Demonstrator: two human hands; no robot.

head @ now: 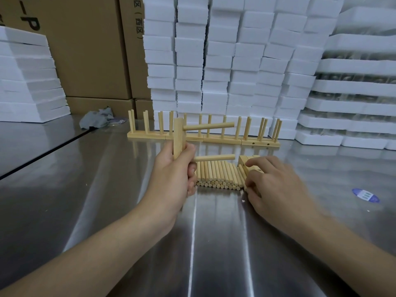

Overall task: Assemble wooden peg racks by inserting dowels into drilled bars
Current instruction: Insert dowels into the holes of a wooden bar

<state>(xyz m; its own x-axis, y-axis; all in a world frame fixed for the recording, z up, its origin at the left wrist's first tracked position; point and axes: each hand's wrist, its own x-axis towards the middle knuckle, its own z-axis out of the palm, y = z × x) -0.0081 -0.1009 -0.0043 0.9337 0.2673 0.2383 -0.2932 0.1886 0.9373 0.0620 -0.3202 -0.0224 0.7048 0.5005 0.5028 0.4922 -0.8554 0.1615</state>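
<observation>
Fingers (pixel 191 168) of the left hand (pixel 171 174) are clenched round the lower end of a drilled bar (pixel 179 133). They hold it upright above the steel table (pixel 96 189), with the thumb pressed on its right face. Two dowels are already seated in it and jut out level to the right: the upper dowel (pixel 209 126) near the top, the lower dowel (pixel 215 157) just above the grip.

The right hand (pixel 276 187) is down at the right edge of the dowel pile (pixel 216 174), touching it, with its fingers bent over the loose bars (pixel 246 160). It is blurred, and I cannot tell whether it has pinched a dowel yet.

I judge these parts light, rigid and dry, smooth enough to roll. I would take a dowel at mid-length between thumb and forefinger. I would keep the bar gripped low, clear of its open holes. The fit is likely snug, so the push should go straight along the axis.

Behind the bar, finished racks (pixel 222 139) stand in a row in front of stacked foam blocks (pixel 235 61).
</observation>
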